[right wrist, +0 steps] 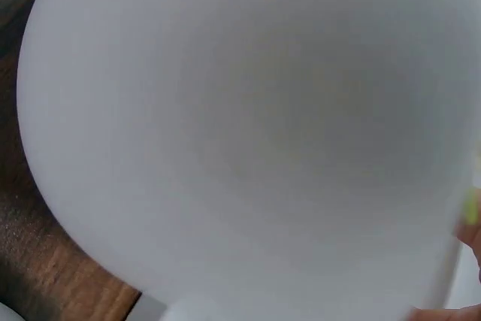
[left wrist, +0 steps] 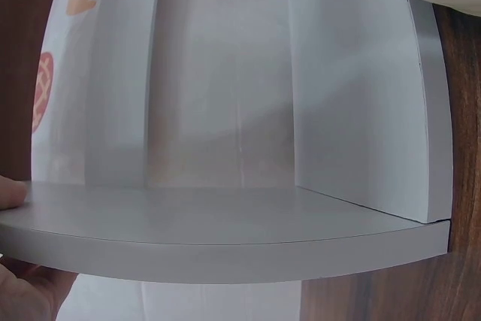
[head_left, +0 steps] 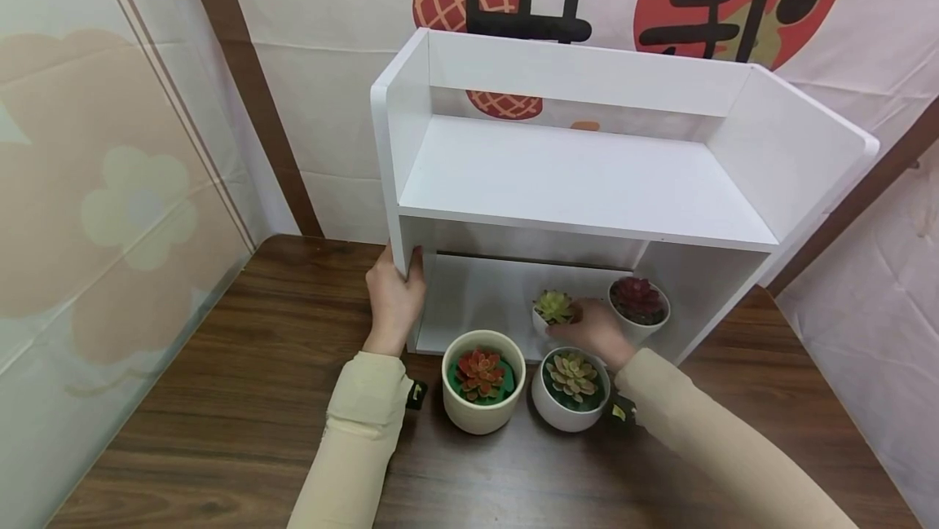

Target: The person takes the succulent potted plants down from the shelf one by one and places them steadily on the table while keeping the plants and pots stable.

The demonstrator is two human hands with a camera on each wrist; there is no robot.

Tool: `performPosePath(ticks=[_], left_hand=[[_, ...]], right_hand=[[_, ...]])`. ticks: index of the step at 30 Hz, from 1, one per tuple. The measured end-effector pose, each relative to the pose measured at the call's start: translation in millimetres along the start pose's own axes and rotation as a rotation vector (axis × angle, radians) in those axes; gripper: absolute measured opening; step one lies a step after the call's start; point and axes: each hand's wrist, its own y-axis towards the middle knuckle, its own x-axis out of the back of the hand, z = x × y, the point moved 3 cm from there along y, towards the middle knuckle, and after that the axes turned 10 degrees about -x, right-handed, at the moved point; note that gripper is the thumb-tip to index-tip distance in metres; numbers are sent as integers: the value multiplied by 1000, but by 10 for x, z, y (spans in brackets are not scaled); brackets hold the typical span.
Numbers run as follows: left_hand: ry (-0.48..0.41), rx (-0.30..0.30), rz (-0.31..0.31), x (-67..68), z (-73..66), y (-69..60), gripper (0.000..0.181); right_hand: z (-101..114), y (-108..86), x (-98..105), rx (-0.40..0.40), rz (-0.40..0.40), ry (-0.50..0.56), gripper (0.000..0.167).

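Note:
My left hand (head_left: 396, 297) grips the front edge of the left side panel of a white shelf unit (head_left: 572, 174); in the left wrist view the thumb and fingers lie on either side of that panel (left wrist: 225, 257). On the bottom board my right hand (head_left: 596, 328) holds a small white pot with a yellow-green succulent (head_left: 553, 308). Right of it, a dark red succulent in a white pot (head_left: 640, 301) stands near the right panel. A white pot (right wrist: 225, 148) fills most of the right wrist view, with the hand's fingertips at the right edge.
In front of the shelf, on the dark wooden table (head_left: 242, 398), stand a cream pot with an orange-red succulent (head_left: 480, 415) and a white pot with a pale green succulent (head_left: 568, 415). A printed cloth (head_left: 323, 89) hangs behind the shelf.

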Motion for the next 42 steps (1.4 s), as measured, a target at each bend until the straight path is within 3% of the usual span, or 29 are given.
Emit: performPosePath(ticks=[9,27,42], left_hand=[[-3,-14,-1,-2,9,-2,23],[-6,-6,5,-1,-6,0,24],[-8,-4,2,-12,9,2,25]], right_hand=[[48,-71,119,28,-26,2,41],[102,-435,395,110,-25,89,54],[70,-806,452,141,51,184,61]])
